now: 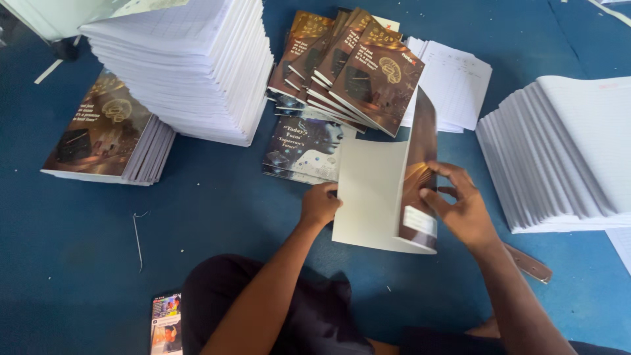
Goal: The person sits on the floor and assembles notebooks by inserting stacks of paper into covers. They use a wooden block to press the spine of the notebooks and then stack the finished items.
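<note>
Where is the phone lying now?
The phone lies on the blue floor at the bottom left of the head view, beside the person's left knee.

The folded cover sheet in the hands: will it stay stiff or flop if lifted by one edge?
The cover sheet is probably fairly stiff card: its glossy flap stands upright along the fold. It looks thin, so likely light. The glossy side may slip; the right hand pinches that flap and the left hand grips the white edge.
</note>
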